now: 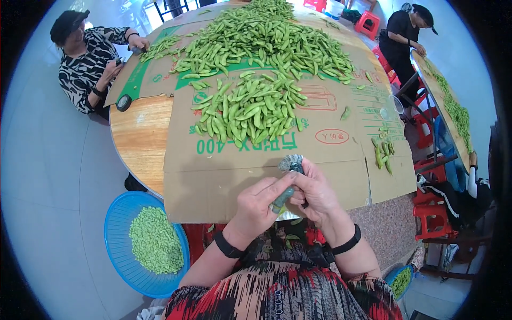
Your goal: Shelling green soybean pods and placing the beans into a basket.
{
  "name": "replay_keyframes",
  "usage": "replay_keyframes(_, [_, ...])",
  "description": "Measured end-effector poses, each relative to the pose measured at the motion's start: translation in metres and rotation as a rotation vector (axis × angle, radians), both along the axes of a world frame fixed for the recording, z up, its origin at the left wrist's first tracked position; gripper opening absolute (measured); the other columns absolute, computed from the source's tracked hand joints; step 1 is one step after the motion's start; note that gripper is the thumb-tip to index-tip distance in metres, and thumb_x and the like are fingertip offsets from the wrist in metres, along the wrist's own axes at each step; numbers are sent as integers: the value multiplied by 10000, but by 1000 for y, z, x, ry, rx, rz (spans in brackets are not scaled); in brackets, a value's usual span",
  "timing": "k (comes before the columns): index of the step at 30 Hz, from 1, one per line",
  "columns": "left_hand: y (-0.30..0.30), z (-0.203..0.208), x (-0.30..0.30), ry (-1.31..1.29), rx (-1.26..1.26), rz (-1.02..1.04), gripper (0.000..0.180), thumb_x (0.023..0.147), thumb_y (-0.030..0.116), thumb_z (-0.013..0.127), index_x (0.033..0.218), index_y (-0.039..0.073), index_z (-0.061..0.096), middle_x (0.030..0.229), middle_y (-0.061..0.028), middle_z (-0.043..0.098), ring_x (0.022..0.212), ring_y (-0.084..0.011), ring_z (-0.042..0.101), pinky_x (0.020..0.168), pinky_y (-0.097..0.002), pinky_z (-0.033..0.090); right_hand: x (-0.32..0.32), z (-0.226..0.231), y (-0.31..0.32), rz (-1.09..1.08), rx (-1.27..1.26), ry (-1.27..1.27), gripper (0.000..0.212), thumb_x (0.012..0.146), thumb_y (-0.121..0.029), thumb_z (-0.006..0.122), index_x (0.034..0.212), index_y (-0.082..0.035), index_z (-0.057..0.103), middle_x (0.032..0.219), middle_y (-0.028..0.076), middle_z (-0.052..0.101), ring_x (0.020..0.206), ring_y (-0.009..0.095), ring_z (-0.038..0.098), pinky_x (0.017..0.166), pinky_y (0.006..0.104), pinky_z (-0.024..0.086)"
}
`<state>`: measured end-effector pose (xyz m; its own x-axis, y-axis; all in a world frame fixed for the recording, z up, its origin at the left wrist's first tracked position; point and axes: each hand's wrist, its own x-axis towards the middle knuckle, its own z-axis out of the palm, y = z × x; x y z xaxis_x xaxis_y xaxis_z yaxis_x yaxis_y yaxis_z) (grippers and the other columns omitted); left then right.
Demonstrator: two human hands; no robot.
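My left hand [257,204] and my right hand [318,196] meet over the near edge of the cardboard-covered table. Both are closed, with thumbs and fingers pinched together. A grey-green cover [282,200] wraps a digit between them, and a dark patterned cover [292,162] sticks out at the top. What the fingertips grip is mostly hidden; a bit of green shows below them. Just beyond lies a small heap of green soybean pods [253,109], with a far larger pod pile [266,40] behind it.
Flattened cardboard [240,184] covers most of the wooden table [141,138]. A blue basket [114,234] of shelled beans [154,240] stands at lower left. Several loose pods [383,153] lie at right. A person [88,58] works at far left; red stools [429,218] stand at right.
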<state>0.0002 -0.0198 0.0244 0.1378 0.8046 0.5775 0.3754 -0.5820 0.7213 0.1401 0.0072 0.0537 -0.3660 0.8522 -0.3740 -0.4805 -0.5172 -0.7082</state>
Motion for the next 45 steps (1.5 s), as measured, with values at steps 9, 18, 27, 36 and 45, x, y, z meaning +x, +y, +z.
replay_keyframes(9, [2, -12, -4, -576, -454, -97, 231, 794, -35, 539, 1017, 22, 537, 748, -15, 563, 620, -81, 533, 551, -214, 435, -6, -8, 4, 8, -69, 263, 105, 883, -63, 532, 977, -55, 484, 621, -46, 410, 439, 21, 326, 385, 168, 258])
replay_keyframes(18, [21, -18, -14, -1013, -909, -387, 164, 864, 27, 522, 1020, 66, 493, 803, -10, 561, 653, -41, 489, 536, -156, 359, 4, 3, 32, 206, 299, -560, 206, 893, -243, 528, 977, -57, 554, 802, -18, 555, 650, 58, 469, 535, 237, 398])
replay_keyframes(27, [17, -19, -15, -1044, -870, -425, 184, 846, 10, 556, 1014, 60, 503, 799, 7, 542, 648, -51, 488, 555, -156, 363, 19, -22, 99, 242, 908, -1699, 288, 829, -237, 575, 996, -8, 527, 789, 259, 602, 791, 409, 585, 680, 488, 463])
replay_keyframes(36, [17, -24, -8, -880, -807, -278, 225, 801, -104, 422, 959, 25, 517, 810, -6, 533, 651, -52, 485, 555, -169, 394, 5, -20, 12, 135, 657, -645, 283, 854, -237, 592, 999, 3, 554, 711, 129, 589, 607, 206, 573, 561, 316, 451])
replay_keyframes(45, [18, -21, -6, -875, -777, -207, 160, 841, -40, 479, 977, 40, 505, 792, -23, 541, 603, -57, 473, 506, -176, 353, 1, -26, -1, -165, 679, -764, 202, 843, -162, 611, 950, 6, 575, 702, 71, 609, 619, 87, 553, 562, 247, 449])
